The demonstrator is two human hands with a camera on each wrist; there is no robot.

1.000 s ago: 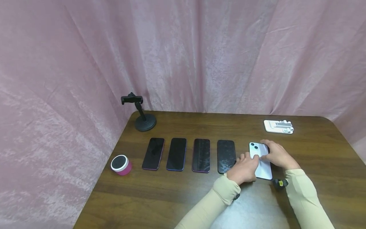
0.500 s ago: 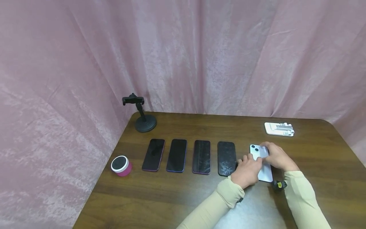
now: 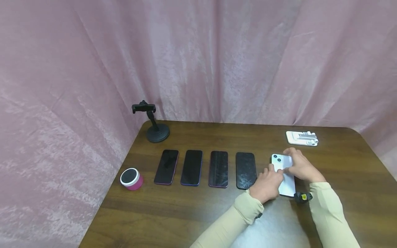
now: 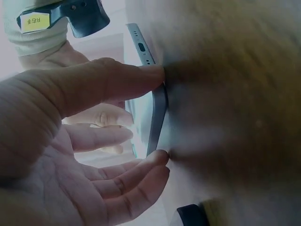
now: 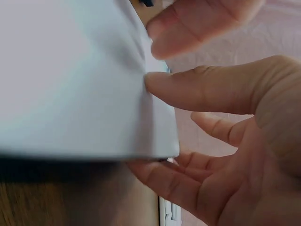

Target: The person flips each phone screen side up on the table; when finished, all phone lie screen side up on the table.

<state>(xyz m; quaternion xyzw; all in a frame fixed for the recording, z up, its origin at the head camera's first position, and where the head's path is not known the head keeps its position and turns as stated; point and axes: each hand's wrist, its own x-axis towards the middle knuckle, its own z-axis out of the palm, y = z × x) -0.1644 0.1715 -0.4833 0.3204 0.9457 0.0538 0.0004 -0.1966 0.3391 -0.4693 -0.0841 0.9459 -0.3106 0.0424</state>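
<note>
A white smartphone [image 3: 287, 184] lies back side up, two camera lenses at its far end, at the right of a row of phones. My left hand [image 3: 267, 185] holds its left edge; in the left wrist view the thumb and fingertips touch the phone's dark side frame [image 4: 159, 110]. From the right, my right hand [image 3: 302, 168] grips the far part. In the right wrist view the right thumb [image 5: 202, 89] presses on the white back, with fingers at the edge below. Left of it lies a dark-screened phone [image 3: 246, 171] with smudges on its glass.
Further left, more dark phones lie in the row: one [image 3: 218, 168], a blue-edged one [image 3: 191, 167] and a purple-edged one [image 3: 166, 167]. A black phone stand [image 3: 158, 132] and a pink-and-white round tub [image 3: 131, 179] stand left. A folded white stand [image 3: 302, 138] lies at back right.
My left hand has moved slightly right along the white smartphone. The phone has turned very slightly, and the right hand keeps its grip. The other phones stay in place.
</note>
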